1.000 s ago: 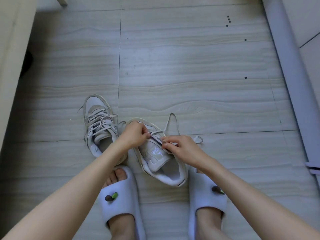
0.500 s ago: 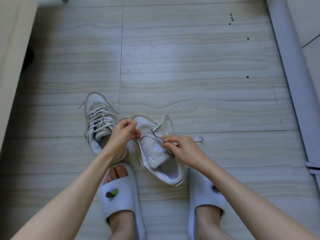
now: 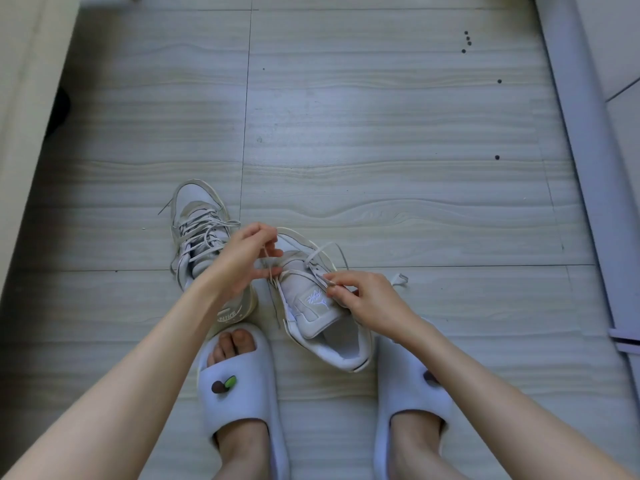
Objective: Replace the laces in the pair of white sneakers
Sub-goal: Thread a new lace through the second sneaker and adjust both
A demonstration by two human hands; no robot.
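The word "NIKE" is showing in raised letters on the heel tab [image 3: 229, 315] of the laced white leather sneaker [image 3: 201, 233]; a script logo on the other white sneaker's tongue [image 3: 313, 299] is remaining illegible.

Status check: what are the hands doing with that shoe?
Left hand pinches lace. Right hand pinches lace at right sneaker. Left sneaker untouched. Nothing blocking.

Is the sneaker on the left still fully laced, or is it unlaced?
Laced. The left sneaker shows laces crossing over its tongue in several rows; whether they are tied is unclear. The left hand covers its heel.
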